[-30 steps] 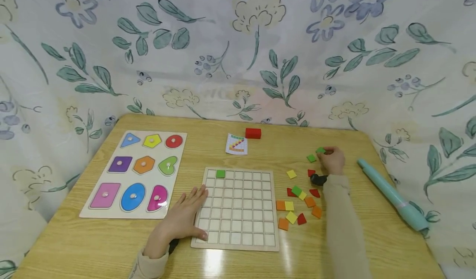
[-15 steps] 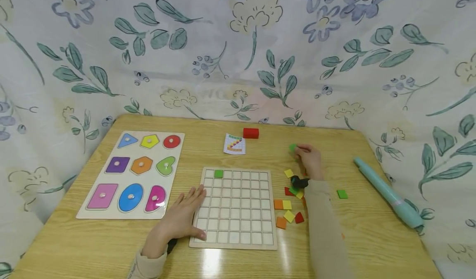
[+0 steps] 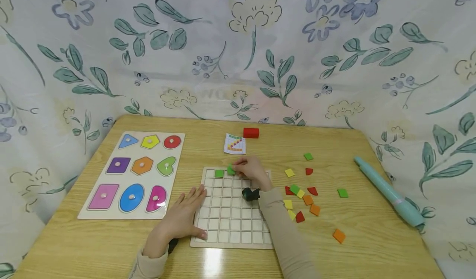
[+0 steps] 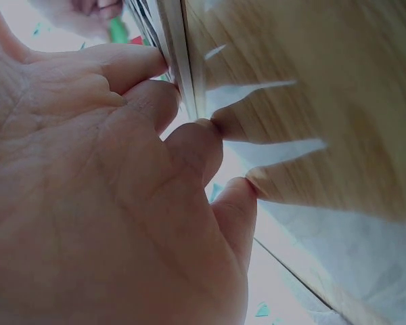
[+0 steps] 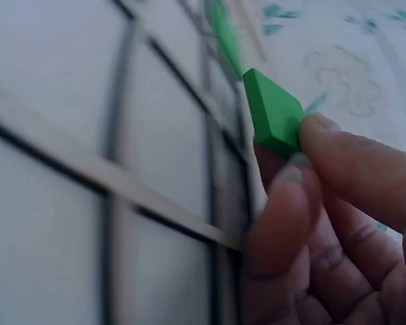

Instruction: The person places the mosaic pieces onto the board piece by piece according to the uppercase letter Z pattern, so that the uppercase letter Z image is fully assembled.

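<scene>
My right hand (image 3: 253, 172) pinches a green square tile (image 5: 272, 115) between thumb and fingers, over the top row of the wooden grid board (image 3: 235, 246). Just left of it, another green square (image 3: 219, 173) sits in the second cell of that row. My left hand (image 3: 183, 215) lies with spread fingers along the board's left edge, the thumb over its lower left corner. In the left wrist view, the left fingertips (image 4: 238, 193) rest on the wooden table beside the board's side.
Loose green, yellow, red and orange tiles (image 3: 308, 199) lie right of the board. A shape puzzle (image 3: 148, 180) lies at left. Behind the board are a pattern card (image 3: 234, 144) and a red block (image 3: 251, 133). A teal tube-shaped object (image 3: 388, 192) lies far right.
My right hand has carried the green tile left from the loose tiles to the board's top row. A green and an orange tile now lie farther right. My left hand stays at the board.
</scene>
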Motion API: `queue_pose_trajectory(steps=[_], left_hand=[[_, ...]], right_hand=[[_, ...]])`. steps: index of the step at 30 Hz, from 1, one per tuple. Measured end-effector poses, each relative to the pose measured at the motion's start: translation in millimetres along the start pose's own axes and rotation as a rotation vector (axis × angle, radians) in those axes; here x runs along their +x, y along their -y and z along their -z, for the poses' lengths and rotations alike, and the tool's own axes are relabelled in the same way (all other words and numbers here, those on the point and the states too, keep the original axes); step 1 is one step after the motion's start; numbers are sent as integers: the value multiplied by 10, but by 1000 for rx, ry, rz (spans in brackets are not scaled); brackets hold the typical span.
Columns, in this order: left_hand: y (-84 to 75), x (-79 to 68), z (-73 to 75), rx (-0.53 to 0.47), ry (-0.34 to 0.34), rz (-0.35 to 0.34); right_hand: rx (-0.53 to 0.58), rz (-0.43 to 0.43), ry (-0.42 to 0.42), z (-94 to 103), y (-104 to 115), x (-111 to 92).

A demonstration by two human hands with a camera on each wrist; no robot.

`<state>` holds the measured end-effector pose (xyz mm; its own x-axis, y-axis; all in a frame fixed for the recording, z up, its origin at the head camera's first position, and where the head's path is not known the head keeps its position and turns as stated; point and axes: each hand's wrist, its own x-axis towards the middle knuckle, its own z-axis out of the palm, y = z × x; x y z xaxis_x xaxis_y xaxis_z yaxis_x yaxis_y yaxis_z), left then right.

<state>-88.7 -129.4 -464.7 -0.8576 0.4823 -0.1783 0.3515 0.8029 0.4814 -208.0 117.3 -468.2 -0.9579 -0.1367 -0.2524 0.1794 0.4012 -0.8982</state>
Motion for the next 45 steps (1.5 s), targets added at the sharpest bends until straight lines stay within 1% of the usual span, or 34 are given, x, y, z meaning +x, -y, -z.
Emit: queue_pose_trajectory(steps=[1,4,6,11,13,17,19,21,24,26,29,31,33,35,37,39,41,45], left_hand=[[-2,1,1,0,0,0],[-11,1,12,-5,-2,0],[-16,-2,18,-7,0,5],[-14,3,15,-11,6,13],[-14,5,11,-14,6,11],[-17,5,4,-22,5,13],[-20,4,2,-25,6,16],[-21,8,1,-20,5,10],[-25,14,2,-19,5,4],[-25,15,3,-19,6,1],[-24,10,7,-17,7,7],[-23,8,10,-15,7,8],[-22,6,15,-10,6,9],[-21,2,18,-12,5,13],[-21,-2,18,-12,8,19],[-20,0,13,-10,10,22],[-22,4,9,-13,11,23],[-32,10,5,-22,8,22]], right_hand=[[-45,11,-6,-46,7,-12],[-135,46,-44,-141,32,-44],[-171,64,-61,-179,47,-56],[-223,86,-68,-221,62,-57],[-202,89,-66,-211,47,-56],[-72,96,-44,-118,-13,-56],[28,95,-24,-11,-60,-54],[116,95,-15,149,-111,-59],[229,78,-57,499,-221,-87],[277,61,-126,775,-315,-114],[294,43,-268,1165,-485,-161],[285,18,-384,1374,-602,-190],[269,-11,-484,1523,-706,-221],[241,-47,-552,1618,-786,-239],[211,-89,-589,1666,-841,-252],[158,-120,-612,1677,-864,-258],[108,-130,-629,1671,-876,-251],[52,-111,-669,1645,-898,-221]])
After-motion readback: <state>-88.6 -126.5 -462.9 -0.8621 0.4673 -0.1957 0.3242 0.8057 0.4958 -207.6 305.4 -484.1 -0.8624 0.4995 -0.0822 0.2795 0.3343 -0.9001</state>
